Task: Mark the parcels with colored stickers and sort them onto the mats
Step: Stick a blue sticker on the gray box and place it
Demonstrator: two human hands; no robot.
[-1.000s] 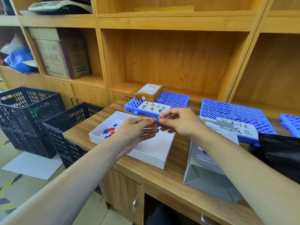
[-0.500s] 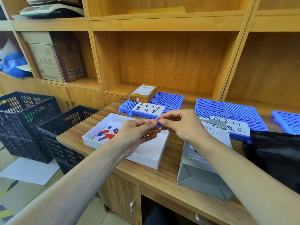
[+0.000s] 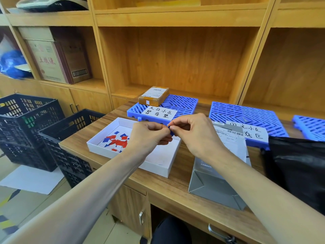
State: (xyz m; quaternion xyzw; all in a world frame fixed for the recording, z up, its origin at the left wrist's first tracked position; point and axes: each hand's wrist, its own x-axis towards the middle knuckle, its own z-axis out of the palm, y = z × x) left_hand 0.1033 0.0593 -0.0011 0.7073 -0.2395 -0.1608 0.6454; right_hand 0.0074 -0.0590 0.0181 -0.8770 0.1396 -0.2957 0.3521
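My left hand [image 3: 149, 136] and my right hand [image 3: 195, 134] meet above the white tray [image 3: 154, 164], and both pinch one small blue sticker [image 3: 170, 129] between their fingertips. Several red and blue stickers [image 3: 117, 140] lie loose in the tray's left part. A grey parcel [image 3: 218, 184] with a white shipping label lies on the desk under my right forearm. On the left blue mat [image 3: 181, 104], which carries a handwritten label, sits a brown cardboard parcel [image 3: 153, 95]. A second labelled blue mat [image 3: 246, 117] lies to the right.
A third blue mat [image 3: 311, 125] shows at the far right edge. A black bag [image 3: 299, 166] lies on the desk's right side. Two black crates [image 3: 26, 127] stand on the floor left of the wooden desk [image 3: 175, 191]. Shelves rise behind the mats.
Both hands have stayed together over the tray, still working the blue sticker between their fingertips. The camera has shifted slightly; nothing else moved.
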